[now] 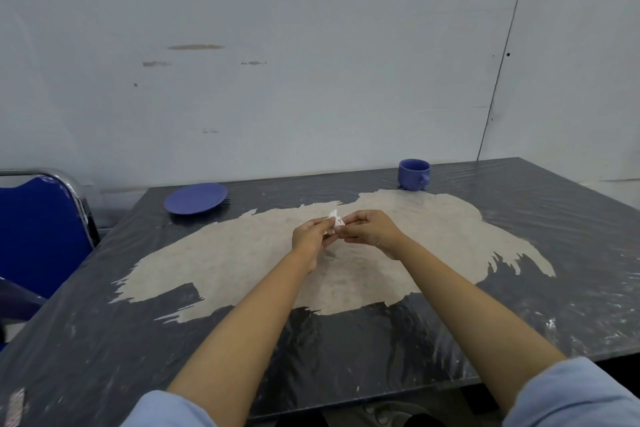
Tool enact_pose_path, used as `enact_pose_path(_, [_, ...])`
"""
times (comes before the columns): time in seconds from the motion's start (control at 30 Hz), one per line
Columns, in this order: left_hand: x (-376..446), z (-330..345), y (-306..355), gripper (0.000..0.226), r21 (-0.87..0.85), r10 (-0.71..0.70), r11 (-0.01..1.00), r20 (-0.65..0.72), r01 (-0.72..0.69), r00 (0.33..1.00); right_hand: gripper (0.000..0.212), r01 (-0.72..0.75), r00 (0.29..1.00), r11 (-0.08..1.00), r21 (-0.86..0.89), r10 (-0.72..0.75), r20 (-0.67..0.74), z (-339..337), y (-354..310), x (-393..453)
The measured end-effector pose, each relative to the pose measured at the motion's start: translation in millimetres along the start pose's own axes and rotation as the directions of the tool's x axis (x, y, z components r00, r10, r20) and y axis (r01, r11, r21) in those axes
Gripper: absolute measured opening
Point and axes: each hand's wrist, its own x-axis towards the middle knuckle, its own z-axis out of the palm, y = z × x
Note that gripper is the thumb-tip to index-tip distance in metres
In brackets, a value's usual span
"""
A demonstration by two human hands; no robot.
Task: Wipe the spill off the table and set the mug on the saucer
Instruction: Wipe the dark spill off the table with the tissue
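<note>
- Both hands meet above the middle of the surface [519,288], arms stretched forward, light blue sleeves [571,395] pushed up near the bottom edge.
- The left hand [310,236] has its grip closed on a small white tissue [335,220], pinched at its lower side.
- The right hand [372,230] has its grip narrowed on the same tissue from the other side, fingertips touching it.
- The tissue is crumpled, with faint dark marks; it is held off the surface, between the two hands.
- Below the hands lies a wide pale beige patch [242,263] with ragged edges, spread across the dark, plastic-covered surface. Whether it is wet cannot be told.
- The mug [414,174], blue, stands upright at the far side, right of the hands and well apart from them, its handle turned toward the camera, at the far edge of the patch.
- The saucer [195,198], blue, lies flat at the far left, well apart from the mug and from both hands, just off the patch.
- A blue chair [38,229] with a metal frame stands at the left of the surface.
- A pale wall [311,45] with a few scuffs rises behind.
</note>
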Motion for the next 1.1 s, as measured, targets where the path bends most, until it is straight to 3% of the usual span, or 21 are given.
enact_pose_path(0.2, [3,-6,4,0.011,0.103,0.035,0.994,0.020,-0.037,0.999,0.036,-0.002,1.000,1.000,-0.018,0.001,-0.020,4,-1,2])
enact_pose_path(0.33, [5,-8,9,0.008,0.211,0.020,0.977,0.038,-0.027,0.999,0.041,0.026,0.998,0.996,-0.080,-0.021,0.059,5,-5,3])
enact_pose_path(0.57, [4,-7,28,0.047,0.091,-0.169,0.982,0.009,0.167,0.986,0.031,0.020,0.999,0.992,-0.126,-0.025,-0.035,9,-3,3])
enact_pose_path(0.7, [4,-15,33,0.055,0.215,-0.002,0.976,-0.125,0.030,0.992,0.024,-0.056,0.993,0.972,-0.230,0.029,-0.117,6,4,3])
enact_pose_path(0.77, [4,-24,33,0.054,0.248,0.065,0.969,-0.166,-0.022,0.984,0.019,-0.052,0.984,0.936,-0.347,-0.011,-0.176,6,7,3])
enact_pose_path(0.87, [2,-36,32,0.052,0.275,0.069,0.961,-0.193,-0.014,0.979,0.012,-0.018,0.983,0.882,-0.471,-0.070,-0.168,10,9,0])
enact_pose_path(1.1, [-3,-44,23,0.052,0.334,0.075,0.943,-0.203,-0.003,0.976,0.010,-0.021,0.994,0.856,-0.517,-0.040,-0.106,12,7,-5])
